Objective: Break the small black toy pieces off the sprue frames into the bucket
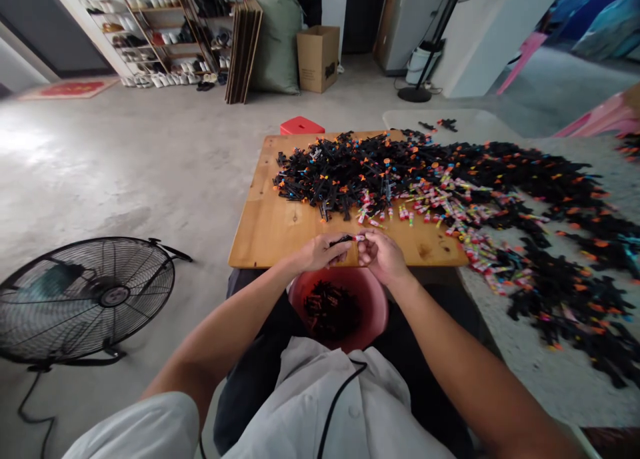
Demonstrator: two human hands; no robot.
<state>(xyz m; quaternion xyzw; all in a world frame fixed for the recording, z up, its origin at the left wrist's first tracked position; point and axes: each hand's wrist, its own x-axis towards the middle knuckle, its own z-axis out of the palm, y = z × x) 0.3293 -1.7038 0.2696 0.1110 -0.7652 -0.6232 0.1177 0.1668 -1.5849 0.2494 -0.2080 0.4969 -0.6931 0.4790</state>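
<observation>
My left hand [323,251] is closed around a small black toy gun [342,240], held level over the near edge of the wooden table. Facing it, my right hand [381,252] pinches a small pink-and-white bottle-shaped piece [359,237], which meets the end of the toy gun; whether the two are joined I cannot tell. Beneath both hands, a pink basin [379,310] between my knees contains many dark pieces. A heap of black toy guns [345,169] with orange and blue tips covers the table's far part. Loose colourful bottle-shaped pieces [453,195] lie at its front and right.
The wooden table [280,235] adjoins a grey surface [540,379] at right, strewn with more black toys. A black floor fan [115,295] stands at left. Behind are a red stool [301,125], a cardboard box [317,59] and shoe racks [165,39].
</observation>
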